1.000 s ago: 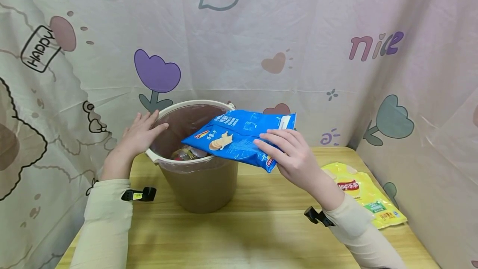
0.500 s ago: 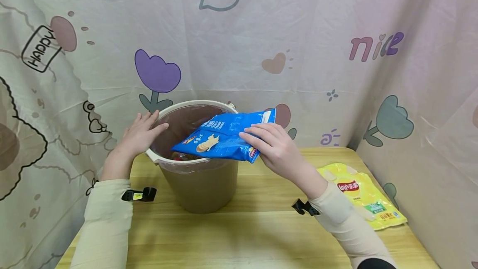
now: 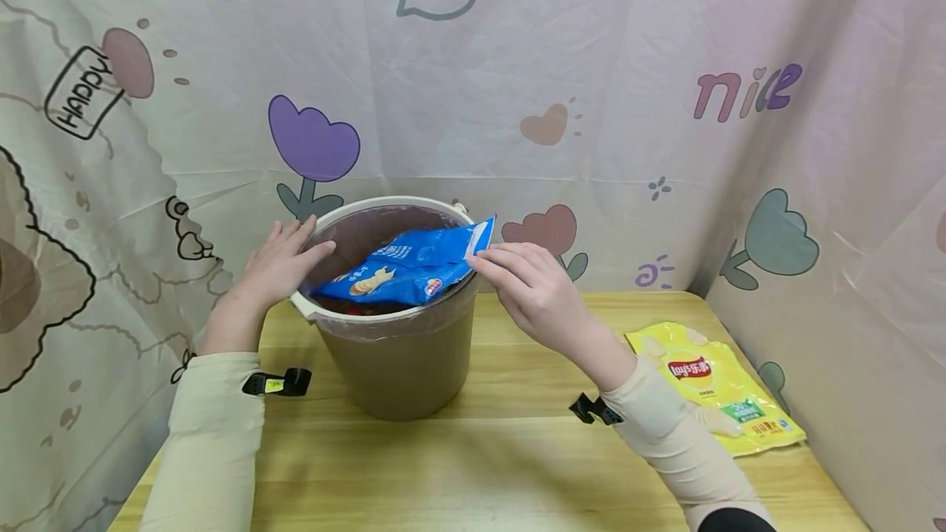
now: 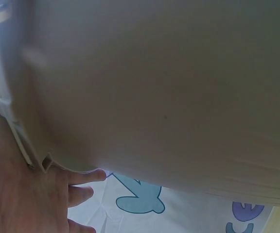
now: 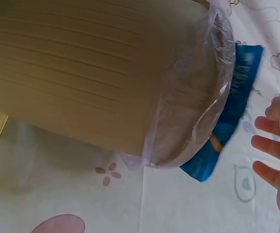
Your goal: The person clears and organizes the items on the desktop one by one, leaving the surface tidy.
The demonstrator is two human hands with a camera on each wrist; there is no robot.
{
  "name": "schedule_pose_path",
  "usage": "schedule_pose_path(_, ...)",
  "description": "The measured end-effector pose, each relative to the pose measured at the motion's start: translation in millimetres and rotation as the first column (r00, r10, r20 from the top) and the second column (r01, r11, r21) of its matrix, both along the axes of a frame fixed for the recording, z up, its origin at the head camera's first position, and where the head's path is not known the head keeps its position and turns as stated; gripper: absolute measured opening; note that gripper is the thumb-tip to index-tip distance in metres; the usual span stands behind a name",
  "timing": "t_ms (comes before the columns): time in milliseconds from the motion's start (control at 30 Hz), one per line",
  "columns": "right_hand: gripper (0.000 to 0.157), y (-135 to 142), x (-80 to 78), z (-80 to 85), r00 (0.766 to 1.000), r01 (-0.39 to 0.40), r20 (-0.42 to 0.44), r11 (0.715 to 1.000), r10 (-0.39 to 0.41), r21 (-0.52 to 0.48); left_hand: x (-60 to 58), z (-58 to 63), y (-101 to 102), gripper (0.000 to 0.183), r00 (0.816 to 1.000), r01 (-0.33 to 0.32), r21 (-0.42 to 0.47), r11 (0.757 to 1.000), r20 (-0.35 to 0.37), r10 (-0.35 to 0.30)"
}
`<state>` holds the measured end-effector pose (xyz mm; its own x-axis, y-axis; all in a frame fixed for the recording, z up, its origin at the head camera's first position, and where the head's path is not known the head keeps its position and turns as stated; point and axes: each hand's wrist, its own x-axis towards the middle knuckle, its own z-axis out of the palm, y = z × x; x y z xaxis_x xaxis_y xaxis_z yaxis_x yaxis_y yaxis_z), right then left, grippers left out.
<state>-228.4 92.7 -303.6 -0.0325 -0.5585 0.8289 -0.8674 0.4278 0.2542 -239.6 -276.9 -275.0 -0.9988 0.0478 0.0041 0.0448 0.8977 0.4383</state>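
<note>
A brown bin [image 3: 399, 368] with a pale rim and a clear liner stands on the wooden table. Across its mouth lies a blue Lay's chip bag [image 3: 402, 265], tilted, its right corner sticking up over the rim. My right hand [image 3: 543, 290] is beside that corner, fingers extended; the right wrist view shows a gap between the fingers [image 5: 271, 148] and the bag [image 5: 227, 119]. On the bin's left rim rests my left hand [image 3: 277, 261], with straight fingers and the thumb over the edge. In the left wrist view, the bin wall [image 4: 154, 97] fills most of the picture.
A yellow Lay's chip bag [image 3: 717, 388] lies flat at the table's right edge. Behind and at both sides hangs a printed curtain [image 3: 473, 105]. Under the blue bag, other contents of the bin show only as a small reddish bit.
The blue chip bag has moved left and down into the bin's mouth. My right hand has followed leftward and let go of it. My left hand stays on the rim.
</note>
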Motion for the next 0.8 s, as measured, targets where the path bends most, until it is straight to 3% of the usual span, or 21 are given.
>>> schedule_pose_path(267, 0.030, -2, -0.7, -6.0, 0.999, -0.005, 0.038, 1.000, 0.004, 0.028, 0.6, 0.7, 0, 0.082, 1.000, 0.003, 0.003, 1.000, -0.007, -0.003)
schedule_pose_path(433, 0.042, -5, -0.5, -7.1, 0.997, -0.001, 0.081, 0.998, -0.004, 0.068, 0.8, -0.5, 0, 0.082, 1.000, -0.002, 0.003, 1.000, -0.013, 0.002)
schedule_pose_path(800, 0.049, -16, -2.2, -14.5, 0.981, 0.112, 0.133, 0.974, -0.140, 0.195, -0.5, -0.8, -1, 0.081, 1.000, 0.003, 0.002, 1.000, -0.017, -0.003)
